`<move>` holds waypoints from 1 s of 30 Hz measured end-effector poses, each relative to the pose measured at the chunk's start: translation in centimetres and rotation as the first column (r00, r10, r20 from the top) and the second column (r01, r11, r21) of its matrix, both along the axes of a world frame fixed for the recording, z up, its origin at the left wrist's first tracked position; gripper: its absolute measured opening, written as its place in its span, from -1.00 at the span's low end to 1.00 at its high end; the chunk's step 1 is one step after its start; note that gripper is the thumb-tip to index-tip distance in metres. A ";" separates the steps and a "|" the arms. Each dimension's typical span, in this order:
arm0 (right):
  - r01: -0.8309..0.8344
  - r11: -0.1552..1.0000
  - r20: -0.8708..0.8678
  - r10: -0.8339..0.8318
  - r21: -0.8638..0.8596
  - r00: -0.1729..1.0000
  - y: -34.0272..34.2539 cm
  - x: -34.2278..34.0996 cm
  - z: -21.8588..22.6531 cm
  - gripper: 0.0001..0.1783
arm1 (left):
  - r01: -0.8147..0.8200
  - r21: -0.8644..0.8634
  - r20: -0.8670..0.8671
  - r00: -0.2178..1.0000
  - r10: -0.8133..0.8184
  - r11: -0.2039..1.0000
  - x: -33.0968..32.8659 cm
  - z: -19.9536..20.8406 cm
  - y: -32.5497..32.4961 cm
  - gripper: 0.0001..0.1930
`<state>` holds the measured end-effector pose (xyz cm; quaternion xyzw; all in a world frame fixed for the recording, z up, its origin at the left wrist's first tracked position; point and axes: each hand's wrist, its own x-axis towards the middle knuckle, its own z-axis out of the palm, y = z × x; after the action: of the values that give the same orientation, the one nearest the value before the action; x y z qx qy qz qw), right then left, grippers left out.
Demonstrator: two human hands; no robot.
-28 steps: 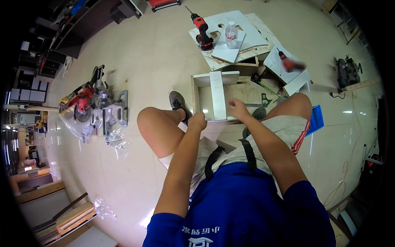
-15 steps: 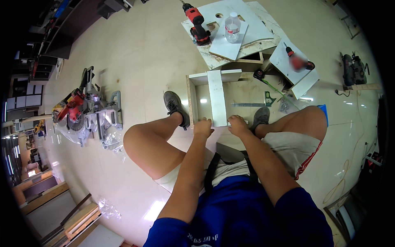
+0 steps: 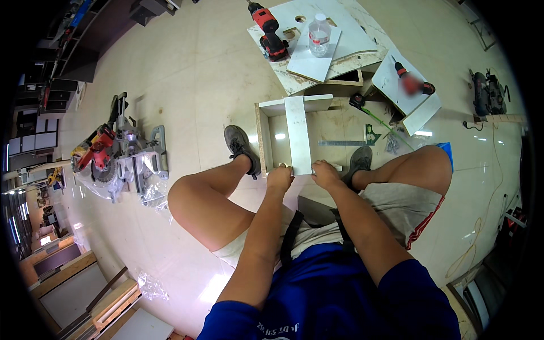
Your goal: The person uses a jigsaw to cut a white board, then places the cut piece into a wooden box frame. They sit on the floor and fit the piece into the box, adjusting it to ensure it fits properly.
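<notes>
On the floor between my feet lies a three-sided frame of white boards (image 3: 263,136) with raw chipboard edges. A narrow white board (image 3: 298,133) is laid across it from the far side to the near side. My left hand (image 3: 280,178) is closed at the left corner of that board's near end, by the frame's near side. At the right corner, my right hand (image 3: 326,174) is closed too, its fingers curled at the edge. Both sets of fingertips are partly hidden. A metal try square (image 3: 362,140) rests on the floor right of the narrow board.
A tape measure (image 3: 357,101) with its blade out lies beyond the square. Farther off, a marbled panel (image 3: 354,28) carries a drill (image 3: 269,34) and a plastic bottle (image 3: 319,37). Another drill (image 3: 412,84) sits at right. A mitre saw (image 3: 116,150) stands left.
</notes>
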<state>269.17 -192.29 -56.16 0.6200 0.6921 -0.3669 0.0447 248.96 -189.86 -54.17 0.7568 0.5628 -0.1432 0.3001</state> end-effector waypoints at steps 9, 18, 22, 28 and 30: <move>-0.006 0.997 0.017 0.005 0.075 1.000 -0.4 0.0 -0.3 -0.75 | -0.012 0.065 0.033 0.999 0.009 0.998 0.2 -0.5 -0.4 -0.80; -0.031 0.998 0.041 0.029 0.049 0.999 -0.6 0.0 -0.6 -0.76 | 0.027 0.081 0.044 0.999 -0.031 0.996 0.3 -1.1 -0.7 -0.84; -0.054 0.997 0.047 0.051 0.055 0.998 -0.3 0.0 -0.6 -0.76 | 0.050 0.081 0.020 0.998 -0.052 0.995 0.2 -1.4 -0.5 -0.81; -0.094 0.977 -0.026 0.100 0.194 0.995 0.5 1.3 2.9 -0.70 | 0.014 0.067 -0.006 1.000 -0.013 0.998 0.4 1.0 -0.5 -0.75; -0.139 0.963 -0.031 0.150 0.233 0.988 1.9 4.0 2.8 -0.67 | 0.037 -0.003 -0.045 0.998 -0.037 0.999 0.9 4.4 1.0 -0.72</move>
<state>273.20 -190.44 -53.38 0.5600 0.7741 -0.2948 -0.0176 249.89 -188.82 -49.73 0.7634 0.5551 -0.1664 0.2852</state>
